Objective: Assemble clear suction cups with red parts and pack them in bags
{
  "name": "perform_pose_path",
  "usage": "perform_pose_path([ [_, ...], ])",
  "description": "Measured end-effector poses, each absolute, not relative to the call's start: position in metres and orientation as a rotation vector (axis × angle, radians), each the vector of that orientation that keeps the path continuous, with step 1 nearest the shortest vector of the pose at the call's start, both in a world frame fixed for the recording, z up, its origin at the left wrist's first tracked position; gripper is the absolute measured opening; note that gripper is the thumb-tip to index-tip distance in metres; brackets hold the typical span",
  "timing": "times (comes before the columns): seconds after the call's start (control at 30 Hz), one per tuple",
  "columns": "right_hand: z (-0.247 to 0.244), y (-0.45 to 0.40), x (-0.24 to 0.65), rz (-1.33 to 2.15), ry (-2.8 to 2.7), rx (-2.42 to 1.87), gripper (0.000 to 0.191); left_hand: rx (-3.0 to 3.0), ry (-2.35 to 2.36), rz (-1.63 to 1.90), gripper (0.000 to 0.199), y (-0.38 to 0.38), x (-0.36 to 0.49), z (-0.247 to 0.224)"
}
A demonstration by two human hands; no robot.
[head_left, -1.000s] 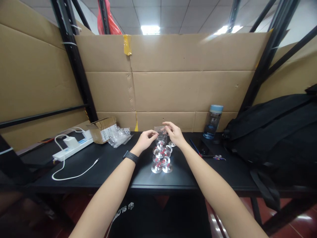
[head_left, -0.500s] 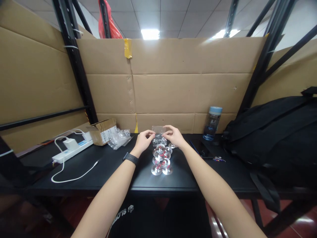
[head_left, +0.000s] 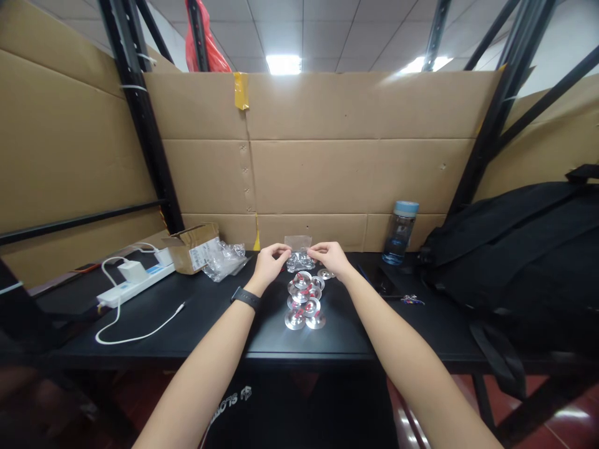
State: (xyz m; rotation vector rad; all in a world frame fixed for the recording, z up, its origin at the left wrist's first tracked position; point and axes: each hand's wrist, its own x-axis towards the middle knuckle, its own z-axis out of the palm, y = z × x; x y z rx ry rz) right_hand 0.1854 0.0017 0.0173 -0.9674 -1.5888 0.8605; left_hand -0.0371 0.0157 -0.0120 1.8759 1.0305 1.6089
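Note:
A small clear plastic bag [head_left: 298,242] is stretched between my two hands at the back of the black table. My left hand [head_left: 271,262] pinches its left edge, and a dark watch band circles that wrist. On the bag's right edge, the fingers of my right hand [head_left: 329,255] are closed in a pinch. Whatever lies inside the bag's shiny lower part cannot be made out. Just in front is a pile of small silvery cymbal-like discs [head_left: 303,294] with red bits at their centres. A single disc [head_left: 324,274] rests apart, beside my right hand.
An opened cardboard box [head_left: 194,246] and crumpled clear plastic wrap [head_left: 224,259] stand at the back left, near a white power strip [head_left: 135,287] with a cable. Rightward are a water bottle [head_left: 401,232], a dark phone-like slab [head_left: 377,279], a keychain [head_left: 412,300] and a black backpack [head_left: 519,268].
My right hand has slid slightly down along the bag's right edge. The bag looks flatter and more spread between my hands. The discs have stayed put.

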Motion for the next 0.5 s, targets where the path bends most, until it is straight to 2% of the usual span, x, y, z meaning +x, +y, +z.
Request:
perform_pose_path([
  [0.33,0.013,0.008,0.183,1.225,-1.353,-0.955,0.024,1.521,0.914,1.615,0.032,0.015,-0.031,-0.01],
  [0.5,0.01,0.005,0.176,1.052,-1.417,-0.919,0.023,1.537,0.893,1.53,0.033,0.012,-0.031,-0.011],
])
